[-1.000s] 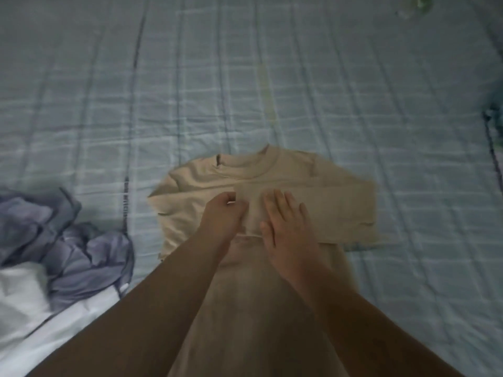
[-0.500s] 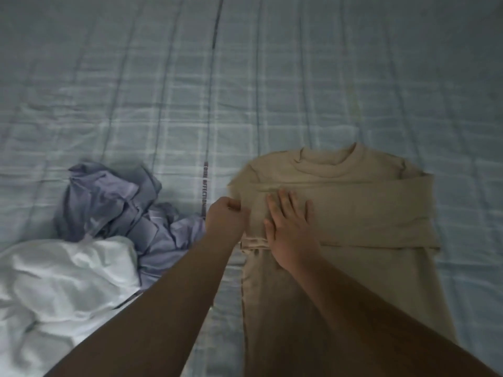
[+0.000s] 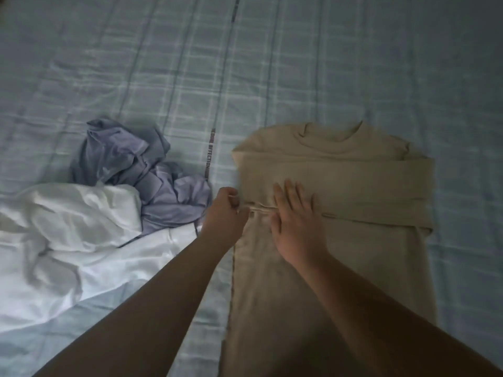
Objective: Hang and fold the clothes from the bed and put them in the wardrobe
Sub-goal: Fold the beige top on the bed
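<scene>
A beige long-sleeved top [image 3: 353,240] lies flat on the bed, collar away from me, with its sleeves folded across the chest. My left hand [image 3: 224,212] pinches the sleeve cuff at the top's left edge. My right hand [image 3: 295,221] lies flat, fingers spread, pressing on the folded sleeve just right of that cuff. To the left lie a crumpled lilac garment [image 3: 141,172] and a white garment [image 3: 68,240], touching each other.
The bed is covered by a pale blue checked sheet [image 3: 190,63] with a dark lettered stripe between the lilac garment and the beige top. The sheet stretches bare beyond the clothes at the far side and to the right.
The view has swung left, bringing the lilac and white garments further in. My hands have slid to the beige top's left edge, the left hand still pinching the cuff.
</scene>
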Demonstrator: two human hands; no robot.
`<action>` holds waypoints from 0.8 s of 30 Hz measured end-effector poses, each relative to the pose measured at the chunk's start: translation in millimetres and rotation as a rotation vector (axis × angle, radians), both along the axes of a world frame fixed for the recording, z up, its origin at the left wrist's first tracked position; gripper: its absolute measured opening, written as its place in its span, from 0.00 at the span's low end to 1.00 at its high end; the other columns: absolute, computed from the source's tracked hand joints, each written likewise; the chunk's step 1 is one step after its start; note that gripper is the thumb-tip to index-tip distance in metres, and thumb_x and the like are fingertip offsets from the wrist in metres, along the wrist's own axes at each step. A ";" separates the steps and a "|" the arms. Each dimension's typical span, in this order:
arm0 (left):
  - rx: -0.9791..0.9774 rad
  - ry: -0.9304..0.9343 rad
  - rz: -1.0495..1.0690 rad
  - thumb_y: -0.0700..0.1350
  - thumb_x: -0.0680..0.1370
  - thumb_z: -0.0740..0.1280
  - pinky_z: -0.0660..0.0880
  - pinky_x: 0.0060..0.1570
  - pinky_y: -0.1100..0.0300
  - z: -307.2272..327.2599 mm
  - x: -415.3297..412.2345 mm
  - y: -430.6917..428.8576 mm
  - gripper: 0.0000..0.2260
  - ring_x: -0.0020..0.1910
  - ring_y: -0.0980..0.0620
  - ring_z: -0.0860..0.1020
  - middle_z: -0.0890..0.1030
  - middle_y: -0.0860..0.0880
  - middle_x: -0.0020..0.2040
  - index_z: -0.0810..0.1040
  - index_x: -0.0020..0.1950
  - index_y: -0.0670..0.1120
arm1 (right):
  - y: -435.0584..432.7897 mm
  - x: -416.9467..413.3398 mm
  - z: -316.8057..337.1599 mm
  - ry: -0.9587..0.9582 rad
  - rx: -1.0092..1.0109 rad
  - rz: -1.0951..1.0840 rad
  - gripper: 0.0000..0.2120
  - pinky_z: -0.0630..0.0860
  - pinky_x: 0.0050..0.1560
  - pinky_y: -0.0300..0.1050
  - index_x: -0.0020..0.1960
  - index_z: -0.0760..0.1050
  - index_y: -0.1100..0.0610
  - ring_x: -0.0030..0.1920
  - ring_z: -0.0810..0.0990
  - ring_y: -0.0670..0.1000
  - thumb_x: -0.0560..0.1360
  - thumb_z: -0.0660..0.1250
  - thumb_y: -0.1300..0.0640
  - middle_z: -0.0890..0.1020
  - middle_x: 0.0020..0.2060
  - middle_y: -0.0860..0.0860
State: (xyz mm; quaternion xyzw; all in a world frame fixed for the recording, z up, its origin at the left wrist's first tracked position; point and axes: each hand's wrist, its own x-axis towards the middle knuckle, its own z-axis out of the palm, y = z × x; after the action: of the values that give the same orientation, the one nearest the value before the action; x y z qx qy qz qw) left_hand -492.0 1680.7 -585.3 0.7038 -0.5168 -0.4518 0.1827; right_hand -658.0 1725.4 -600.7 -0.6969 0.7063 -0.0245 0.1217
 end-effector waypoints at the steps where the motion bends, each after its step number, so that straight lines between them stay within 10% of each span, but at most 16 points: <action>1: -0.010 -0.047 -0.048 0.44 0.74 0.71 0.76 0.54 0.54 0.3 2.3 14.8 0.21 0.53 0.46 0.80 0.79 0.50 0.53 0.72 0.65 0.47 | 14.7 -4.1 0.9 0.001 -0.001 0.016 0.28 0.57 0.74 0.64 0.78 0.59 0.53 0.77 0.59 0.59 0.79 0.51 0.48 0.62 0.77 0.55; 6: -0.081 -0.235 -0.294 0.45 0.78 0.62 0.62 0.74 0.51 9.8 11.3 108.9 0.28 0.75 0.42 0.64 0.66 0.42 0.76 0.61 0.78 0.44 | 104.0 -30.2 2.8 0.046 0.033 0.077 0.28 0.57 0.74 0.63 0.78 0.59 0.54 0.77 0.61 0.60 0.79 0.57 0.51 0.63 0.77 0.57; 15: -0.141 -0.484 -0.656 0.51 0.79 0.52 0.52 0.78 0.45 -9.0 39.6 283.0 0.27 0.80 0.40 0.45 0.52 0.44 0.81 0.58 0.80 0.52 | 285.7 -86.2 -2.0 0.118 0.097 -0.020 0.27 0.56 0.73 0.63 0.78 0.60 0.55 0.75 0.63 0.60 0.80 0.55 0.51 0.63 0.77 0.56; 24: 0.097 -0.189 -0.006 0.34 0.76 0.61 0.70 0.54 0.61 18.5 43.0 321.3 0.24 0.56 0.47 0.75 0.70 0.48 0.66 0.70 0.70 0.50 | 348.2 -133.1 31.1 -0.298 -0.016 -0.849 0.22 0.69 0.67 0.51 0.65 0.75 0.58 0.63 0.74 0.60 0.71 0.62 0.66 0.77 0.63 0.59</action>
State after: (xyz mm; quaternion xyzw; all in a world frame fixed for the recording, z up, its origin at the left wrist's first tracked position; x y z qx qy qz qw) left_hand -449.0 2002.0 -566.8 0.7499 -0.5112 -0.4084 0.0973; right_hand -791.1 2073.7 -569.5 -0.3353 0.9042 -0.1778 0.1959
